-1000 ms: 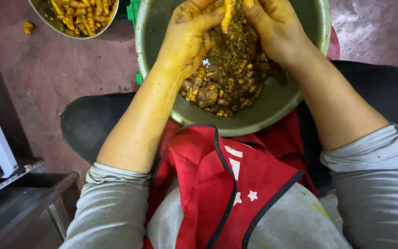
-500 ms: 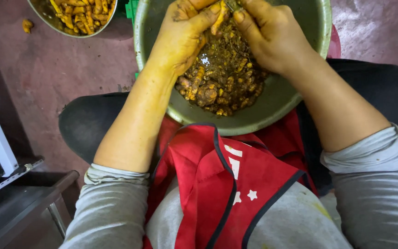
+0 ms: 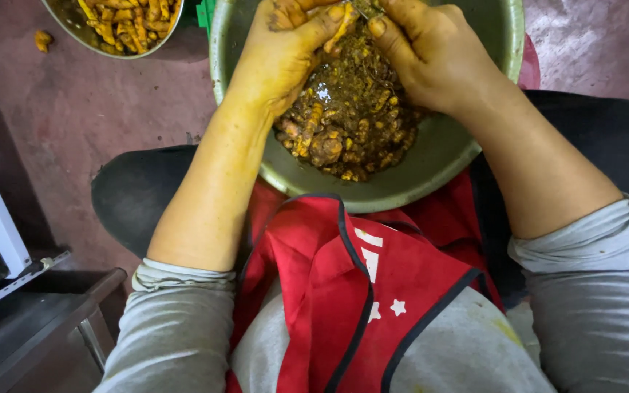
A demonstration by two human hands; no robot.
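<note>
A large metal bowl (image 3: 431, 171) rests on my lap, holding a heap of brown and yellow turmeric roots and peelings (image 3: 351, 120). Above the heap, my left hand (image 3: 282, 54), stained yellow, grips an orange-yellow turmeric piece (image 3: 341, 25) between thumb and fingers. My right hand (image 3: 431, 54) is closed around a small blade-like tool (image 3: 367, 9) pressed against that piece. Both hands touch at the top edge of the view, and their fingertips are partly cut off.
A second metal bowl (image 3: 74, 33) with peeled yellow turmeric pieces stands on the reddish floor at the upper left. One loose piece (image 3: 41, 40) lies beside it. A red apron (image 3: 358, 291) covers my lap. A dark metal shelf (image 3: 30, 327) sits at lower left.
Both hands have shifted slightly up and left over the bowl while working the turmeric piece. The piece has turned between my fingers.
</note>
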